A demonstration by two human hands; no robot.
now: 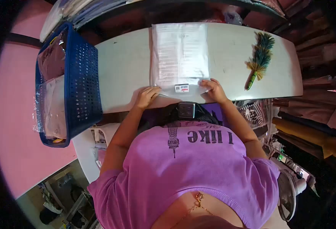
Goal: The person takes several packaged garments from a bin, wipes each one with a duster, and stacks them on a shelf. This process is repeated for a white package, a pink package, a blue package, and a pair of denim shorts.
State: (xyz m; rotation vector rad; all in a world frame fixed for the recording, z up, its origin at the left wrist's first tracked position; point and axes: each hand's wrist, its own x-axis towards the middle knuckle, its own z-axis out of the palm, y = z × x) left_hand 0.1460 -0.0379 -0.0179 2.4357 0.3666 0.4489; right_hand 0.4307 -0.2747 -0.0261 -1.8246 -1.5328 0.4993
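A flat clear plastic bag with a white folded garment inside (180, 53) lies on the pale table (126, 65), running away from me. A small barcode sticker (181, 88) sits on its near end. My left hand (147, 96) presses its fingertips on the bag's near left corner. My right hand (213, 88) pinches the near right corner of the bag. Both hands rest at the table's near edge.
A blue perforated plastic basket (82, 80) with several bagged garments stands at the table's left end. A green and yellow feather duster (260, 57) lies on the right of the table. A phone-like device (186, 110) hangs at my chest. Stacked fabrics fill the right side.
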